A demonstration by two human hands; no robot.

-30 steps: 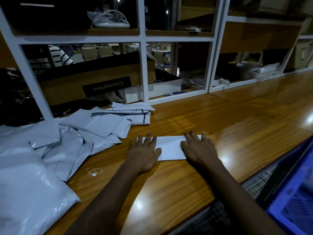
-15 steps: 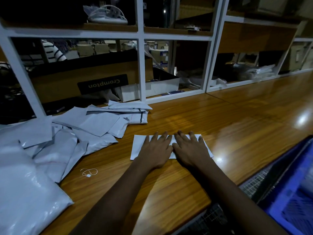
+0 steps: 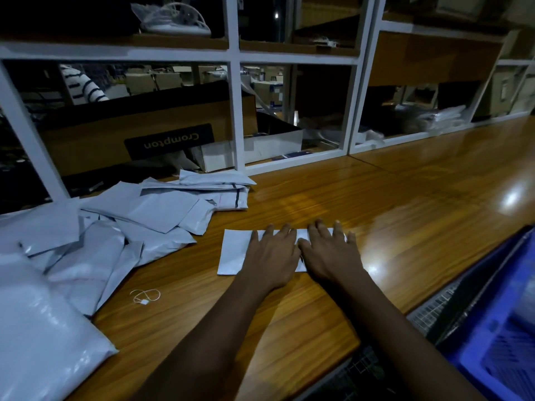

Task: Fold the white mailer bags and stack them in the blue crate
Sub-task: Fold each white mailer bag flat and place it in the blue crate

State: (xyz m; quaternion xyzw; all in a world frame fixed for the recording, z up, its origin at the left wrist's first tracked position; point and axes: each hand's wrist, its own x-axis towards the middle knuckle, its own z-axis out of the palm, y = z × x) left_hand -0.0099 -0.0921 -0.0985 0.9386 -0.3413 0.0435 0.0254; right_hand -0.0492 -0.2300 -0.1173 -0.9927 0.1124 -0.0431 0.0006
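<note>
A folded white mailer bag lies flat on the wooden counter in the middle of the view. My left hand presses on its middle with straight fingers. My right hand lies flat beside it on the bag's right part, thumbs nearly touching. A loose heap of unfolded white mailer bags covers the counter to the left. The blue crate sits low at the right, below the counter's edge, only partly in view.
A large white plastic bag fills the lower left corner. A small white string loop with a tag lies near the heap. White shelf frames with cardboard boxes stand behind the counter. A wire mesh surface lies beside the crate.
My hands, spread toward the bag's two ends a second ago, have slid together to its middle. The bag's left end now shows uncovered.
</note>
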